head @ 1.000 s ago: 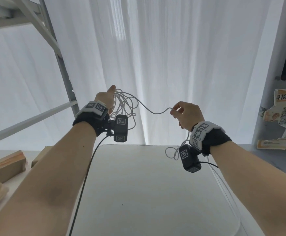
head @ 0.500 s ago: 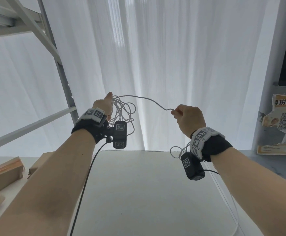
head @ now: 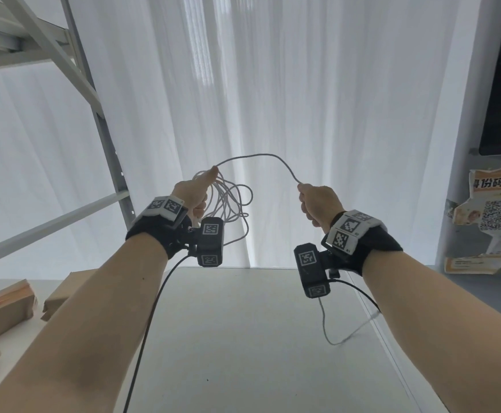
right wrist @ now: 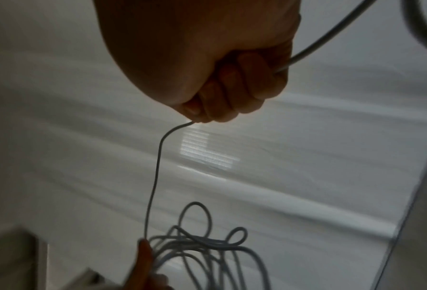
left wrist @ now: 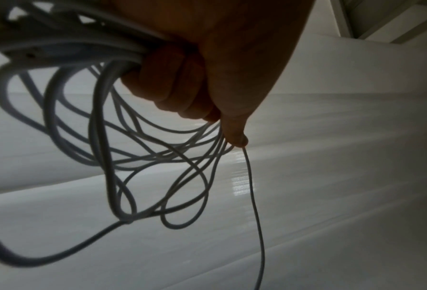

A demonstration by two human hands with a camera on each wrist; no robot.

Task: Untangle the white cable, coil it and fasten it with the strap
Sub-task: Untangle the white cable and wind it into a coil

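Both hands are up in the air, above the far edge of the surface, and the white cable is strung between them. The left hand is clenched round a bundle of loose loops, thumb pointing up with the strands running against it; the loops hang below that fist, uneven and crossing one another, so by my reading the coil is only roughly gathered. The right hand is fisted on a single strand, which leaves the top of that fist and arches over to the left thumb. Below the right fist the rest of the cable drops, and its free tail lies on the surface near the right edge.

The relation that matters: the free run lies along the line from hand to hand, slack and bowed upward, with the bundle on the left and the spare length feeding in from the right. So the next loop, I'd judge, comes from the right hand carrying its strand across to the left fist, which is the anchor. No strap visible in any view.
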